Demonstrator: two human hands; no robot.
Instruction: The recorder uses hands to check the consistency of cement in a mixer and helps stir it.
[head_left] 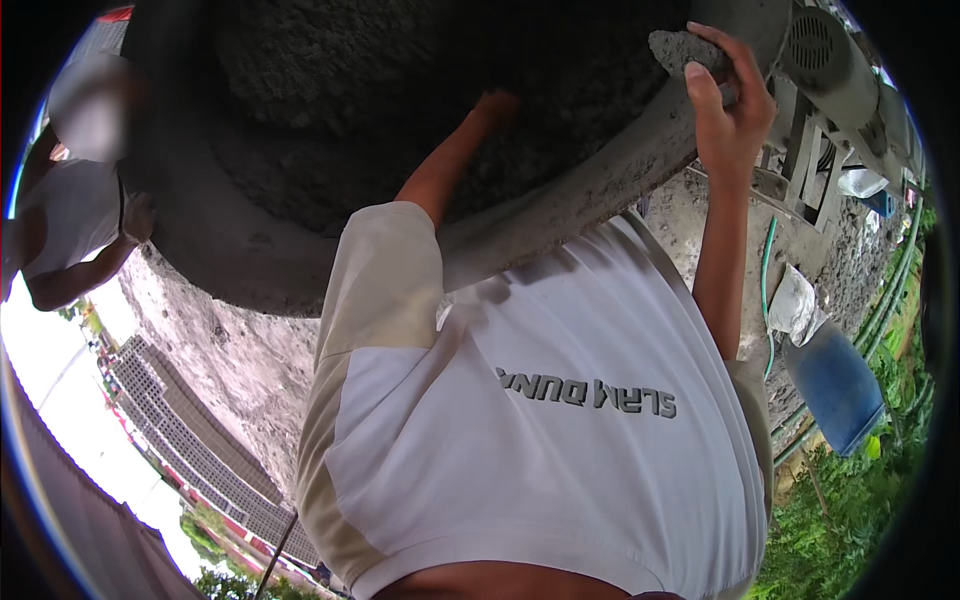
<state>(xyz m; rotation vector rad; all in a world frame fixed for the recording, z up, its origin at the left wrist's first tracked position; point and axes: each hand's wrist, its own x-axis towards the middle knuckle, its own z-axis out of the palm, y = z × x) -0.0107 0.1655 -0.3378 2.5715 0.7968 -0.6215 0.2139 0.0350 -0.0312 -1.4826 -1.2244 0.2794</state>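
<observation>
A large grey concrete mixer drum [480,240] fills the top of the view, its wide rim crusted with dried cement. My right hand [735,115] is closed on a rough grey lump of concrete [684,50], pinched between thumb and fingers at the rim's right side. Deep in the drum's dark mouth is my left hand [497,106]. Its fingers are dark and blurred, so their shape and anything in them do not show. A rough grey mass [320,60] coats the inside of the drum.
Another person [75,215] stands at the left, a hand at the drum's outer side. A cylindrical motor housing [825,45] and metal frame are at the upper right. Farther right are a blue plastic container [835,385], a white bag [792,303], a green hose [768,270] and plants.
</observation>
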